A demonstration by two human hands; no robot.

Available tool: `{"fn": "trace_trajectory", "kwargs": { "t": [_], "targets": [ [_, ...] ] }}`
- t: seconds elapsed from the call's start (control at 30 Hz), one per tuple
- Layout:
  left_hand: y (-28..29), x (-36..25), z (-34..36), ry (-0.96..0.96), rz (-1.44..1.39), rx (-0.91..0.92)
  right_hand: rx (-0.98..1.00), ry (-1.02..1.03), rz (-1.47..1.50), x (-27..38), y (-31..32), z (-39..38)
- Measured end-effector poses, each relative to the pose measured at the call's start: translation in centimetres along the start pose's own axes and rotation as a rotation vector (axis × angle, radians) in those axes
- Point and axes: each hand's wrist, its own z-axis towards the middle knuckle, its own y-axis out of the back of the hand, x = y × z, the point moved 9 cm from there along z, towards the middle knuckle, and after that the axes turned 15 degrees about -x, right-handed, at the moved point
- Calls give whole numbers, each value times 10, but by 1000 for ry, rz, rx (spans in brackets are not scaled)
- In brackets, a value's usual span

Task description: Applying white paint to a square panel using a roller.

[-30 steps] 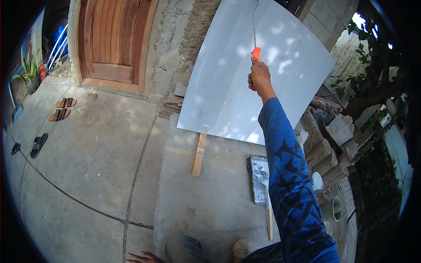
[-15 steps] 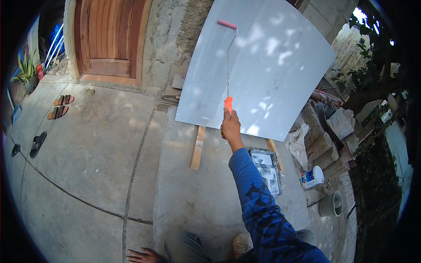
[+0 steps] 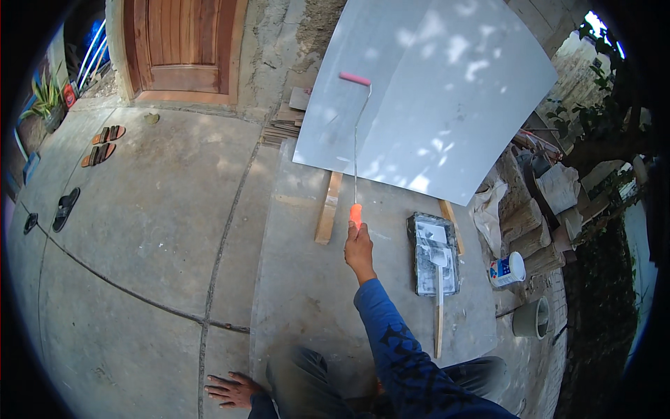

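Note:
My right hand (image 3: pixel 359 253) is wrapped round the orange handle of a paint roller (image 3: pixel 356 213). Its long wire frame reaches up to a pink roller sleeve (image 3: pixel 354 79), which lies over the left part of a large pale grey panel (image 3: pixel 433 105); whether it presses on the surface I cannot tell. My left hand (image 3: pixel 232 390) is low at the left of my knee, holding nothing, its fingers spread over the concrete. Right of my right arm lies a black paint tray (image 3: pixel 421 258) smeared with white. A spatula (image 3: pixel 439 300) with a pale handle rests across it.
Wooden battens (image 3: pixel 328 209) stick out under the panel's lower edge. To the right stand a white paint bucket (image 3: pixel 507 269), a grey bucket (image 3: pixel 532 318) and stacked filled sacks (image 3: pixel 520 223). Sandals (image 3: pixel 103 144) lie at the left, before a wooden door (image 3: pixel 183 49).
My right hand has drawn the roller down and toward me along the panel. The tray and spatula have come out from behind my arm. My left hand shows more fully.

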Motion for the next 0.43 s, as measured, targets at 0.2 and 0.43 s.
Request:
{"fn": "trace_trajectory", "kwargs": {
  "t": [0.2,0.43],
  "targets": [
    [7,2,3,-2,-37,-83,258,-351,36,-26,-12,-60],
    [4,-2,0,-19,-56,-95,227,-289,-84,-57,-5,-116]
  ]
}}
